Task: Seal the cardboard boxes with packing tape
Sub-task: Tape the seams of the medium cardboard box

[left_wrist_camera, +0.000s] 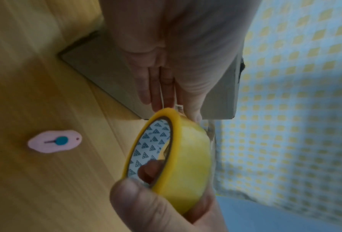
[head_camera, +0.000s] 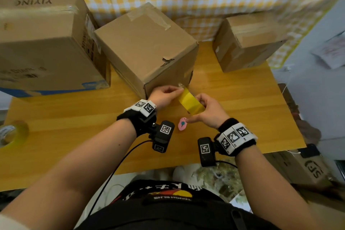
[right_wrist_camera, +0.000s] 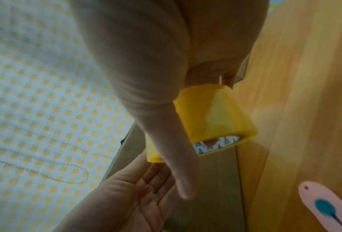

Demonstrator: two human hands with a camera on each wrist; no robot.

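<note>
Above the wooden bench [head_camera: 233,99], just before the middle brown cardboard box [head_camera: 149,48], the right hand [head_camera: 209,112] grips a yellow roll of packing tape [head_camera: 191,103] while the left hand [head_camera: 164,95] pinches its loose end, a pink oval cutter [head_camera: 182,123] lying beneath, the pinching fingertips partly hidden.

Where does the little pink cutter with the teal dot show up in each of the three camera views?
Head: pink cutter lies on the table, centre, just below the right hand.
Left wrist: cutter at left, on the table.
Right wrist: cutter at the bottom right corner.
Shared landmark: the yellow tape roll, held just beside it.
</note>
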